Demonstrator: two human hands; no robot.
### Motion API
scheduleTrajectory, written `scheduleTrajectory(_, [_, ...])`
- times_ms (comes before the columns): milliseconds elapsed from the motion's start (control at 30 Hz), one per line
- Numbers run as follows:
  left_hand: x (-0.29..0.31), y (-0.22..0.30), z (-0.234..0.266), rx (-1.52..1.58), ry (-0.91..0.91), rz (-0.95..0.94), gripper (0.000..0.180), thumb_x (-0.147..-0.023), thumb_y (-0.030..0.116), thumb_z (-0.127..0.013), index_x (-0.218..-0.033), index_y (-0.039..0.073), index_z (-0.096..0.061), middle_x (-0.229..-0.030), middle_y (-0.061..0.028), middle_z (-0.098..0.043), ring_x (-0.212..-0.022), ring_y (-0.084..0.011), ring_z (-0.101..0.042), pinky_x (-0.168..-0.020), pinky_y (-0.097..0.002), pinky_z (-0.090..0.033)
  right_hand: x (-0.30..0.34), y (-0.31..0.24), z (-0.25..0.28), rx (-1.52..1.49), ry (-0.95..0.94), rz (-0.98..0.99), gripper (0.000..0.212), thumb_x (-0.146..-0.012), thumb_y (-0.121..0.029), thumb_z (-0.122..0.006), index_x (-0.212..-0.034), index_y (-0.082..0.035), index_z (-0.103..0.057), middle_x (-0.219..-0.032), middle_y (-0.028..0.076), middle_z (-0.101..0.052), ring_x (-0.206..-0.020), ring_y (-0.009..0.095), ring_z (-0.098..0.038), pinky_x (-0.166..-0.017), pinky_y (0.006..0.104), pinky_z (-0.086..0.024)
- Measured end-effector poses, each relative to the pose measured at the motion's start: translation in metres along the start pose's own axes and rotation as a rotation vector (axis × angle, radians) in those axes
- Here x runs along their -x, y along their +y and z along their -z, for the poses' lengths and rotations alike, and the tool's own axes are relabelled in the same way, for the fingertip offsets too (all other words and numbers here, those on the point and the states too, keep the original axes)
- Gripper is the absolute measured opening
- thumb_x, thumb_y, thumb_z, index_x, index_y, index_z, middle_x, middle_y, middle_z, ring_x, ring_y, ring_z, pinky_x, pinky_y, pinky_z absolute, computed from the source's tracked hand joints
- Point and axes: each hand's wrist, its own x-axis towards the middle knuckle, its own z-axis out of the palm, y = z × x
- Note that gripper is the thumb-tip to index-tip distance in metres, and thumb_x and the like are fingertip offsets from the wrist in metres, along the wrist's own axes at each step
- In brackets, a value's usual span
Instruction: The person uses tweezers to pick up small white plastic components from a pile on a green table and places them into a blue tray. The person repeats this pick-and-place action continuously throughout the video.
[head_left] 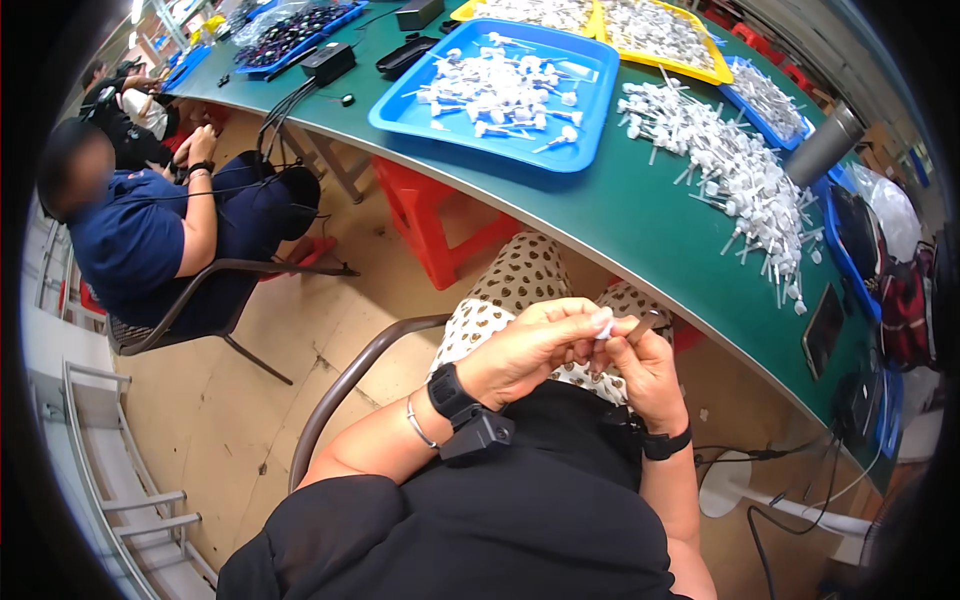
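Above my lap, my left hand [540,345] pinches a small white plastic part [604,328] between thumb and fingertips. My right hand [650,378] meets it from the other side, its fingers closed around a thin, flat, brownish-grey strip [646,323] that looks like a small blade; its exact kind is unclear. Fingers cover most of the white part. On the green table [560,200] ahead, a blue tray [395,110] holds many white plastic pieces with round heads and thin stems. Similar pieces form a long loose pile [725,160] to its right.
Yellow trays [715,70] of white parts stand at the back. A grey cylinder [825,145], a phone [823,330] and bags [890,215] lie at right. Black boxes with cables [328,62] sit at left. A seated co-worker [150,235] is beside me; a red stool [430,220] stands under the table.
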Motion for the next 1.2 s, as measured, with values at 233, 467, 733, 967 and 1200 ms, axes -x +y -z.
scheduleTrajectory(233, [-0.002,-0.003,-0.009,-0.079,-0.021,-0.084,0.027,-0.101,0.032,-0.062,-0.099,0.005,-0.067,-0.082,-0.0007,-0.062,-0.08,-0.0131,-0.062,-0.076,-0.0265,-0.049,0.001,-0.003,0.0,0.051,0.003,-0.002,0.016,-0.105,-0.011,-0.054,-0.113,0.001,-0.061,-0.091,0.007,-0.065,-0.074,0.014,-0.062,-0.075,0.029,-0.054])
scheduleTrajectory(467, [0.001,0.001,-0.01,-0.357,-0.023,-0.35,0.019,-0.093,0.006,-0.071,-0.111,0.0,-0.071,-0.106,0.0,-0.053,-0.095,-0.0092,-0.058,-0.085,-0.0241,-0.051,0.002,-0.006,0.002,0.02,0.051,-0.01,0.019,-0.105,-0.017,-0.055,-0.114,-0.001,-0.062,-0.11,0.009,-0.067,-0.102,0.016,-0.063,-0.089,0.0303,-0.051])
scheduleTrajectory(733, [0.0,0.005,-0.001,-0.847,0.16,-0.59,0.01,-0.093,0.008,-0.071,-0.102,0.002,-0.072,-0.1,-0.0028,-0.07,-0.078,-0.0062,-0.06,-0.067,-0.0234,-0.049,-0.006,-0.049,-0.001,0.427,0.338,0.404,0.05,-0.107,-0.045,-0.045,-0.11,0.0,-0.066,-0.102,0.008,-0.056,-0.087,0.015,-0.055,-0.084,0.0307,-0.047])
scheduleTrajectory(967, [-0.007,-0.007,0.003,-0.878,0.16,-0.614,0.013,-0.092,0.007,-0.072,-0.103,0.001,-0.073,-0.094,-0.0037,-0.07,-0.075,-0.0081,-0.06,-0.066,-0.0239,-0.049,-0.001,-0.071,0.022,0.558,0.746,0.507,0.036,-0.108,-0.031,-0.048,-0.114,0.001,-0.063,-0.107,0.008,-0.054,-0.081,0.011,-0.055,-0.072,0.0261,-0.051])
scheduleTrajectory(1200, [-0.01,-0.015,0.005,-0.864,0.151,-0.655,0.016,-0.09,0.003,-0.073,-0.106,0.002,-0.074,-0.097,-0.0053,-0.069,-0.075,-0.0085,-0.06,-0.066,-0.0238,-0.048,0.002,-0.07,0.044,0.988,0.655,0.245,0.015,-0.1,-0.007,-0.063,-0.11,0.004,-0.063,-0.099,0.004,-0.062,-0.082,0.011,-0.061,-0.075,0.0259,-0.053])
